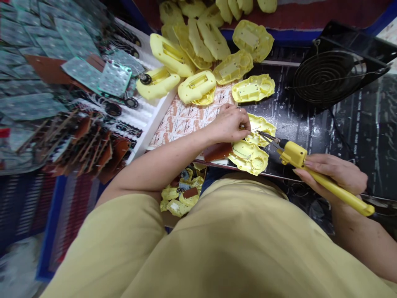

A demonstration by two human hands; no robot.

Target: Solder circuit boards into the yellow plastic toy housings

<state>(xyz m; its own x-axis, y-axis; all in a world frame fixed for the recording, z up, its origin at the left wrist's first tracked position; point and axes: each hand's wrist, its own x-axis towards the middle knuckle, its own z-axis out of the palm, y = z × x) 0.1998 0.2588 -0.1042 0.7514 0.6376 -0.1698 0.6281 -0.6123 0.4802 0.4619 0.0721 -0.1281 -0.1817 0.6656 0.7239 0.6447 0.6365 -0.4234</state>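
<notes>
My right hand (331, 171) is wrapped round the yellow handle of a soldering iron (313, 171); its metal tip reaches left to a yellow plastic shell (263, 125) on the dark bench. My left hand (231, 123) rests on that shell, fingers pinched together at the iron's tip, perhaps on a thin wire that is too small to make out. A second yellow shell (249, 157) lies just in front, with a brown circuit board (217, 151) beside it under my left wrist.
A heap of yellow shells (204, 45) covers the back of the bench. Green circuit boards (77, 70) and brown boards (89, 145) with small speakers lie at the left. A black fan with a wire grille (328, 76) stands at the right. More yellow parts (181, 196) sit by my lap.
</notes>
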